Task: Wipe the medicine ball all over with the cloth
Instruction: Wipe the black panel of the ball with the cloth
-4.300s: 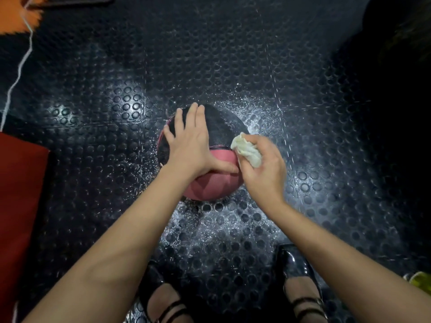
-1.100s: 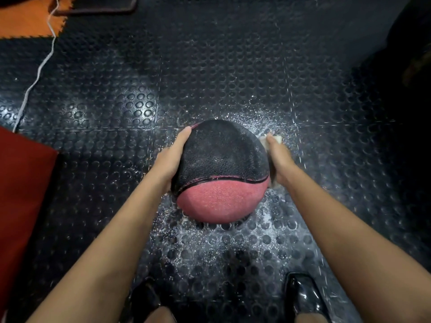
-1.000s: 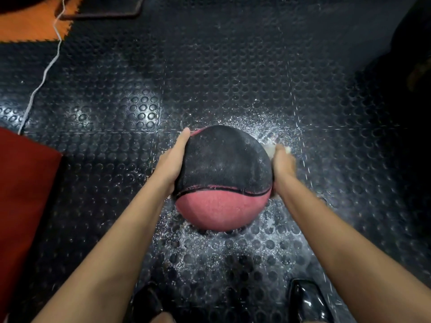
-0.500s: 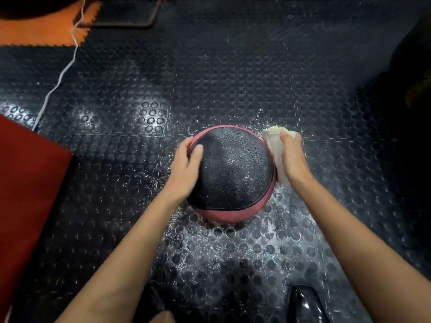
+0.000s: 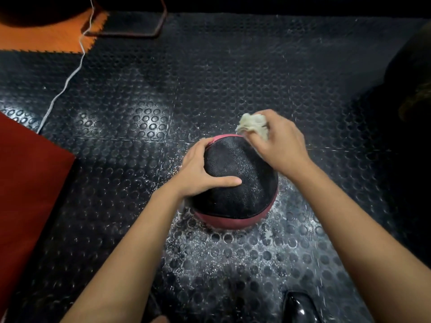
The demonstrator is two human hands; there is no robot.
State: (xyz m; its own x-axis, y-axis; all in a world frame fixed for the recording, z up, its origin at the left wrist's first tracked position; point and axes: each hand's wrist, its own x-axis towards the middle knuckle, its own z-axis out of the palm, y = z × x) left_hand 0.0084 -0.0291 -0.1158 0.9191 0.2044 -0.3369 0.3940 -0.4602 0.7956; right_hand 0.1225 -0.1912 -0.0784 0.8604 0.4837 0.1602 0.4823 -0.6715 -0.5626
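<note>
We look down on a black studded rubber floor (image 5: 210,73), wet and speckled white around the middle. At the far left lies a red mat (image 5: 25,190), with an orange floor tile (image 5: 44,38) and a white cord (image 5: 67,80) beyond it. Our left hand (image 5: 200,173) rests on the near-left side of the medicine ball (image 5: 242,190), fingers spread along its curve and thumb stretched flat across the black panel. The ball sits on the floor at centre, its pink band showing below. Our right hand (image 5: 282,145) grips the bunched pale cloth (image 5: 253,125), fingers curled round it, pressing it to the ball's far-right top. A shiny black shoe (image 5: 300,308) shows at the bottom right.
</note>
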